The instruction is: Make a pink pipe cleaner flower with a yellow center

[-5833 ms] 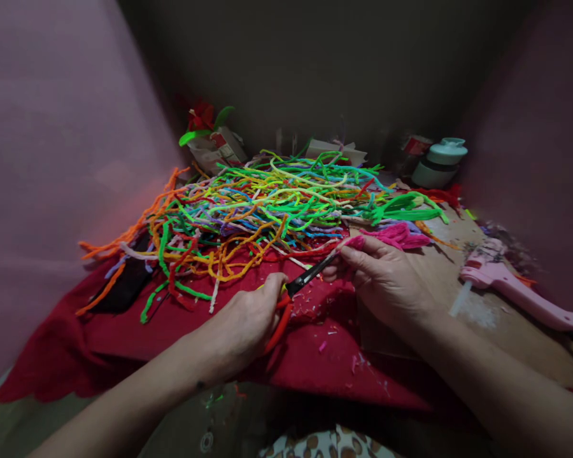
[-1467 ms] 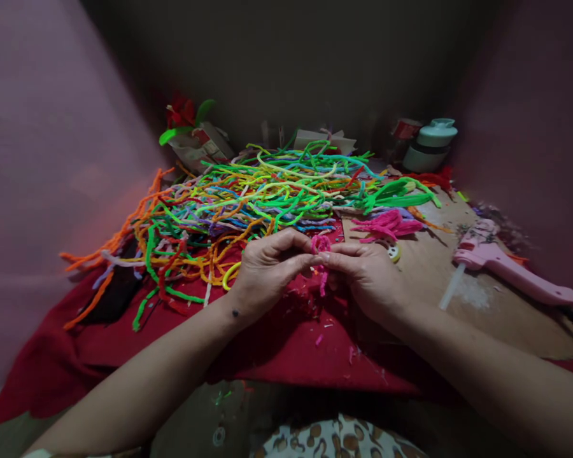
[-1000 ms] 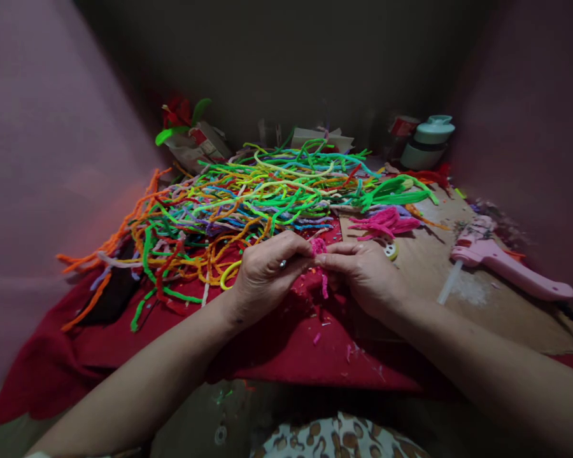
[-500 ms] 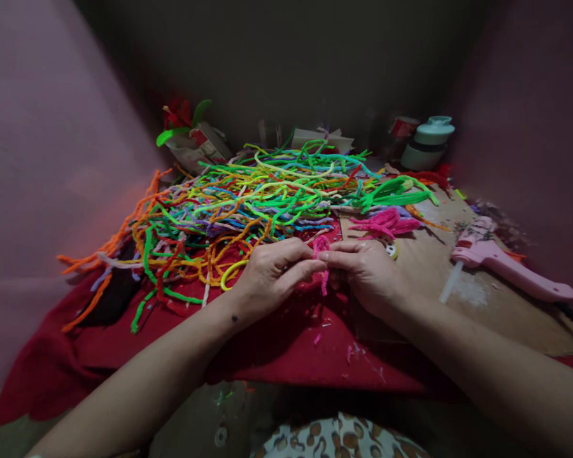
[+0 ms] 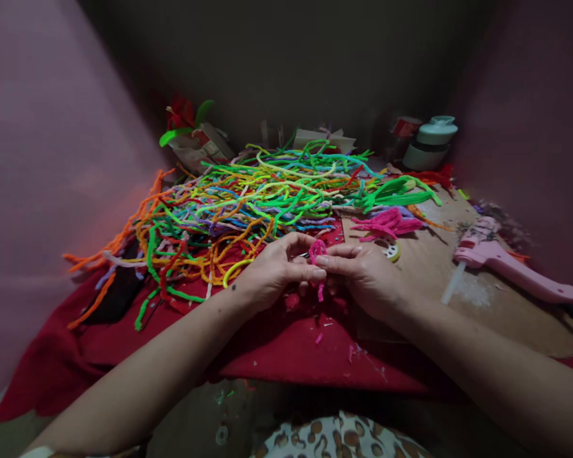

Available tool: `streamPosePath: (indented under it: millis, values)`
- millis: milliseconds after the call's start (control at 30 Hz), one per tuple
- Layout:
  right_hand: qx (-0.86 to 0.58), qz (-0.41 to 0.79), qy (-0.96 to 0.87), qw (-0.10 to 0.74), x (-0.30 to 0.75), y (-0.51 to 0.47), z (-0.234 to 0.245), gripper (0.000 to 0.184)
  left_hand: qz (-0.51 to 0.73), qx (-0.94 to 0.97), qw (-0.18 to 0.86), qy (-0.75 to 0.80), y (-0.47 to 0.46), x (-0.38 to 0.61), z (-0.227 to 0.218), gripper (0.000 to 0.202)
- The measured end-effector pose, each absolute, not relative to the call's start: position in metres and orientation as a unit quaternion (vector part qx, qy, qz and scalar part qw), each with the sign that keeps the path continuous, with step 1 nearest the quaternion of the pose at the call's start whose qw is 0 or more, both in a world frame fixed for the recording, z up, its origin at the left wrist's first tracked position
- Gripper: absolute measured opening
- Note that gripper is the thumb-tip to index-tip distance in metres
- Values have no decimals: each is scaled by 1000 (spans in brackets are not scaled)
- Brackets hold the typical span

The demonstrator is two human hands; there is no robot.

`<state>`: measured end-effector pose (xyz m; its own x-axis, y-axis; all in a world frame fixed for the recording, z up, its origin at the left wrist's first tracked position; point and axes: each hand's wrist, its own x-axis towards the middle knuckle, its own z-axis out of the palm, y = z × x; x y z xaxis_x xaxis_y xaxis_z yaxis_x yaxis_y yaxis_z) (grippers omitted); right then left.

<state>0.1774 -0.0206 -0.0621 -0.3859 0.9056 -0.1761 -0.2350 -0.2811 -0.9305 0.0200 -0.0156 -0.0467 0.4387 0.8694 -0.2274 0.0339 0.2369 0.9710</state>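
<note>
Nearest the camera was patterned clothing point(image 5: 339, 439), and just past it the red cloth point(image 5: 286, 356), strewn with pink scraps. Above the cloth the left hand point(image 5: 279, 267) and the right hand point(image 5: 363, 270) met at the small pink looped piece point(image 5: 318, 250), which stood between them with its tail hanging below. The right thumb and forefinger were closed on one side of the loop; the left ones gripped it from the other, probably because so soft a thing would slump if held from one side only. A thin glint at the left fingers was too small to identify. Beside the right hand, the yellow-rimmed disc point(image 5: 391, 250) lay partly hidden. The pink glue gun point(image 5: 510, 270) rested on the cardboard point(image 5: 424, 286), perhaps so that drips stayed off the cloth; a whitish patch lay below its clear stick point(image 5: 454, 283). Farther off, the pink bundle point(image 5: 389, 222) sat close to the right hand, likely for easy reach, in front of the heaped fuzzy stems point(image 5: 267, 191). The teal-lidded bottle point(image 5: 430, 143) stood at the back, presumably out of the way. Against the frame half a second earlier, the left thumb had dropped lower, and more of the disc showed.
</note>
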Motion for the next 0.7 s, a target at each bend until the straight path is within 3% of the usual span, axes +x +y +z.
streamPosePath:
  millis: [167,367,700]
  values:
    - [-382,684,-474,402,181,-18,-62,26,297,544,682,388,-16,21,-45,24]
    - [-386,675,-447,441,181,-16,-64,27,269,574,635,442,-23,27,-43,24]
    - [-402,629,-430,508,177,-17,-65,27,235,578,645,441,-25,25,-39,23]
